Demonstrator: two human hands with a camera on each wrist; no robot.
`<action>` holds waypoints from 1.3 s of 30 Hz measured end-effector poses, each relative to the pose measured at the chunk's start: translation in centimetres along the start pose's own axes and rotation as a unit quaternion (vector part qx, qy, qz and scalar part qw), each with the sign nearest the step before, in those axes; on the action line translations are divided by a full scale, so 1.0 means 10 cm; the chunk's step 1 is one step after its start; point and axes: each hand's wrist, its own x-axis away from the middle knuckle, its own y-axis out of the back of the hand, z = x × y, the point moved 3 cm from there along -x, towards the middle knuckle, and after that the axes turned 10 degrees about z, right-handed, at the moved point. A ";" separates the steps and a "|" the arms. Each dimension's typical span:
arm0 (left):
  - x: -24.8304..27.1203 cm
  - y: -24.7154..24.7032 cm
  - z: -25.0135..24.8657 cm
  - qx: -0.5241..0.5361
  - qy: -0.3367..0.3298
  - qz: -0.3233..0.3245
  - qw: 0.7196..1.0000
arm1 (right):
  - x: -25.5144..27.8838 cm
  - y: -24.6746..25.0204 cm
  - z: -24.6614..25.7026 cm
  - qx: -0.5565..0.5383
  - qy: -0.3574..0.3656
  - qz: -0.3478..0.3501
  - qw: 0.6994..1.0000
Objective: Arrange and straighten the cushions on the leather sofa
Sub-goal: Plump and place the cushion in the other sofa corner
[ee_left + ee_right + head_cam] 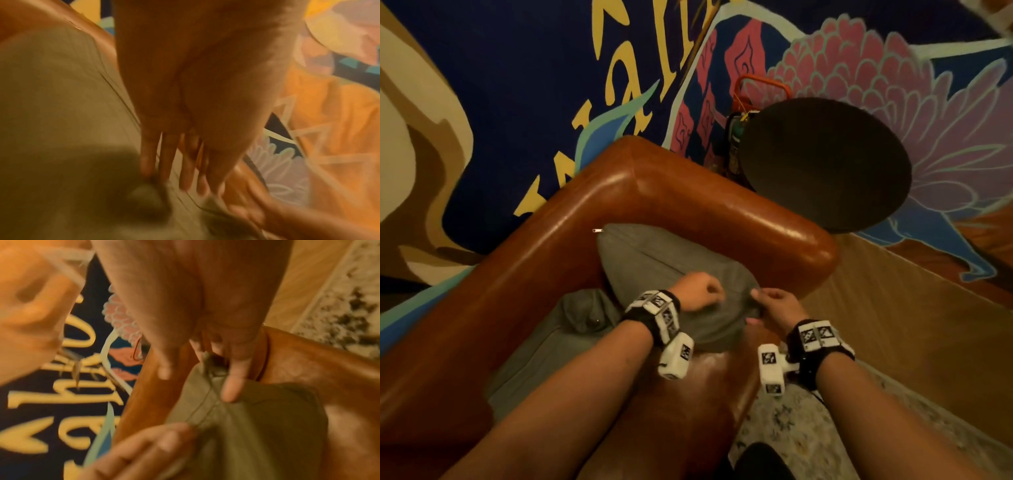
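Note:
A grey-green cushion (654,260) (51,97) (257,426) leans in the corner of the brown leather sofa (688,192) (329,369). My left hand (705,291) (170,162) lies on its near edge, fingers curled onto the seam. My right hand (767,303) (216,369) pinches the cushion's right corner between thumb and fingers. A second grey-green cushion (544,349) lies flat on the seat to the left, partly under my left forearm. Both wrist views are blurred.
A round black table (825,164) stands just behind the sofa's right arm, with a red-framed object (763,82) beyond it. Painted mural walls (517,102) close in behind. A patterned rug (808,428) and wooden floor (893,308) lie to the right.

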 end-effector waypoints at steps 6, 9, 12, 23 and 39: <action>0.42 1.01 1.44 0.100 0.328 -0.377 0.860 | -0.12 0.16 -0.11 0.161 0.049 -0.164 0.972; 0.28 1.06 1.98 0.318 0.309 -0.325 0.835 | -0.07 0.23 -0.04 0.214 0.085 -0.133 0.964; 0.16 0.94 2.23 0.399 0.239 -0.369 0.805 | -0.02 0.39 -0.05 0.275 0.082 -0.123 0.950; 0.38 1.10 0.46 0.389 -0.025 -0.260 0.884 | 0.21 -0.90 0.63 0.398 0.249 -0.068 0.880; 0.12 0.38 2.03 0.546 0.268 -0.217 0.763 | 0.36 -0.58 0.63 0.218 0.315 -0.168 0.908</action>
